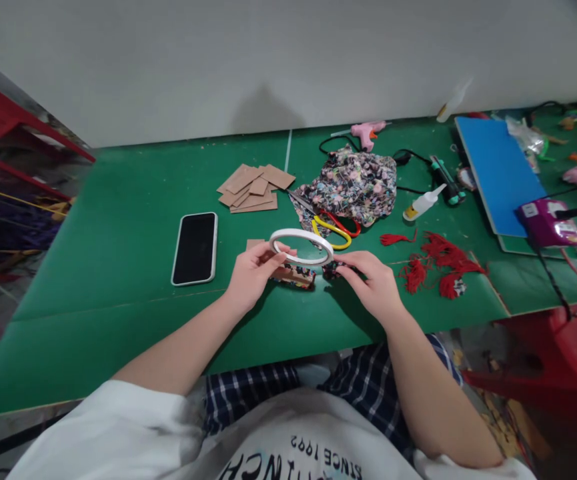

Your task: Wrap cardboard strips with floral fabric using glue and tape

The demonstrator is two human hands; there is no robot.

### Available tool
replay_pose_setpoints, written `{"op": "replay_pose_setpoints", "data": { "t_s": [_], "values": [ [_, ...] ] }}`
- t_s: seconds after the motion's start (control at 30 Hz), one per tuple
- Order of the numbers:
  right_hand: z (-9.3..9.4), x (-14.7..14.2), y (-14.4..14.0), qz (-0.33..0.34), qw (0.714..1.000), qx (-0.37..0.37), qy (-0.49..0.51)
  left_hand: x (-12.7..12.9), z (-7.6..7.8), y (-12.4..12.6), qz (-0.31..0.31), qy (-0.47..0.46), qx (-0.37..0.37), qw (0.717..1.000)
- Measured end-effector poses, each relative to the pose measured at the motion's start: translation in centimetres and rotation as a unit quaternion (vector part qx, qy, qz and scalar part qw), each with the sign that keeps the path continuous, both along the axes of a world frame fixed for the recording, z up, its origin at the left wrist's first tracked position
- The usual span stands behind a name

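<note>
A thin white roll of tape [329,248] is held up over the table. My left hand [254,270] is closed on its left side, with fingers partly inside the ring. At its right edge, my right hand [371,283] is closed in a pinch, with a small piece of dark floral cloth [331,270] at the fingertips. Whether those fingers also grip the roll I cannot tell. Below the ring lies a brown cardboard piece [295,275] with floral cloth along its edges, close to my left fingers. Another bit of cardboard [254,244] shows behind my left hand.
Beyond the roll are scissors [335,230], crumpled floral fabric [355,183] and cardboard pieces [253,187]. A phone [195,249] lies left. To the right are red tassels [443,257], a glue bottle [423,203], a utility knife [445,180] and a blue board [495,173]. A pink glue gun [367,133] lies behind.
</note>
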State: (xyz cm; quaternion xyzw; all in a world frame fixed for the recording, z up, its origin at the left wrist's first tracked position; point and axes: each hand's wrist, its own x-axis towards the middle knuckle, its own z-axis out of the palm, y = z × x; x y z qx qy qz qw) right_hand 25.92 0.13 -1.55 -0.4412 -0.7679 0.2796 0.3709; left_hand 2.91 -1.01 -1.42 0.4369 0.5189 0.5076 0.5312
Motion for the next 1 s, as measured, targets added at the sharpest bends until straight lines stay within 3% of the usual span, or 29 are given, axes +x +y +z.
{"op": "replay_pose_setpoints", "data": {
  "t_s": [0.2, 0.43, 0.6, 0.77, 0.87, 1.0],
  "values": [
    [0.9, -0.3, -1.4, -0.005, 0.986, -0.054, 0.159, 0.6, 0.5, -0.7, -0.053, 0.107, 0.023, 0.993],
    [1.7, -0.6, -2.6, 0.039, 0.972, -0.133, 0.19, 0.8, 0.6, -1.0, -0.116, 0.189, 0.077, 0.972],
    [1.7, -1.2, -2.6, -0.006, 0.946, -0.202, 0.253, 0.9, 0.3, -1.0, -0.088, 0.14, 0.073, 0.984],
    [1.5, -2.1, -2.7, -0.038, 0.924, -0.202, 0.323, 0.7, -0.5, -0.9, -0.071, 0.141, 0.149, 0.976],
    [1.4, -2.4, -2.8, -0.028, 0.916, -0.21, 0.342, 0.4, -0.7, -0.9, -0.054, 0.248, 0.249, 0.935],
    [1.5, -2.9, -3.2, -0.035, 0.912, -0.209, 0.351, 0.8, -0.2, -1.5, -0.045, 0.422, 0.437, 0.793]
  ]
}}
